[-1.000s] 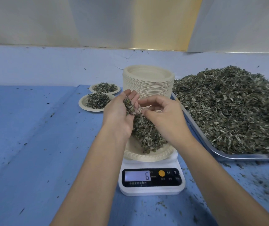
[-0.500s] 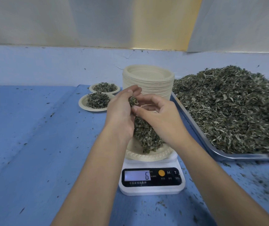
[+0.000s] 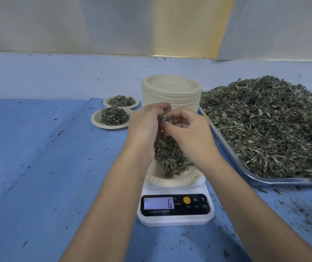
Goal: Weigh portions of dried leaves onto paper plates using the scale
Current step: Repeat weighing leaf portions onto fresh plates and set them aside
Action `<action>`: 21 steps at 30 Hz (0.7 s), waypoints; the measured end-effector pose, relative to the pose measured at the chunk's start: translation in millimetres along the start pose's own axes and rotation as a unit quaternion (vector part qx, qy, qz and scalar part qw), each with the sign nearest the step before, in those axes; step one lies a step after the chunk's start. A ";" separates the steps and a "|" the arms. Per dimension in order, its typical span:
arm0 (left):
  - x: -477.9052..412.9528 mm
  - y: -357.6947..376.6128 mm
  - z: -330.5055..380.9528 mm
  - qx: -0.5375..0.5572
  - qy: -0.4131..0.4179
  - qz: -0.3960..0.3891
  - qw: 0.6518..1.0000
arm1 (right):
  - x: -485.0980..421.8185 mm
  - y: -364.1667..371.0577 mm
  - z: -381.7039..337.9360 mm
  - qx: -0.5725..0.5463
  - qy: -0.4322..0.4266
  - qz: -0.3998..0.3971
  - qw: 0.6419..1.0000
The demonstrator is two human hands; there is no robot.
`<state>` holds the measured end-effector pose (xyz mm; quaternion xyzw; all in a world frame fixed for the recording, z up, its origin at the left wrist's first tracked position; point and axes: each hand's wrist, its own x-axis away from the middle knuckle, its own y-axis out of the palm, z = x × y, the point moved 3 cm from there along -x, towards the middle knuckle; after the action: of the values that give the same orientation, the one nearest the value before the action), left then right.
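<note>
Your left hand [image 3: 145, 125] and right hand [image 3: 187, 129] meet above the plate [image 3: 170, 181] on the scale [image 3: 176, 220] — both curl their fingers round one clump of leaves [image 3: 167, 154], which reaches down into the plate. The display [image 3: 159, 203] reads 6. The tray [image 3: 245, 173] lies just right; the stack [image 3: 171, 93] stands behind your hands.

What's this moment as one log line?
left hand: holds dried leaves | right hand: pinches them | below: paper plate on scale | display: 6
</note>
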<state>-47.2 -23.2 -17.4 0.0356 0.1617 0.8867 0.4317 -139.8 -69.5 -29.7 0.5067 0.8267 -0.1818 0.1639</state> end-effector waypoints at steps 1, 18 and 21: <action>-0.8 -1.2 0.8 0.007 0.004 0.004 1.000 | -1.0 -1.7 0.8 0.005 0.002 0.011 1.000; 0.6 -16.3 5.4 0.013 0.006 0.051 0.999 | -6.7 -19.0 9.7 0.091 0.028 0.032 0.995; 1.1 -17.1 5.3 0.011 0.002 0.059 0.998 | -4.5 -18.3 11.2 0.150 0.069 -0.045 0.985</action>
<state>-33.9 -11.3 -18.0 0.0480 0.1700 0.9088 0.3781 -153.3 -85.9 -35.0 0.4989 0.8214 -0.2757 0.0198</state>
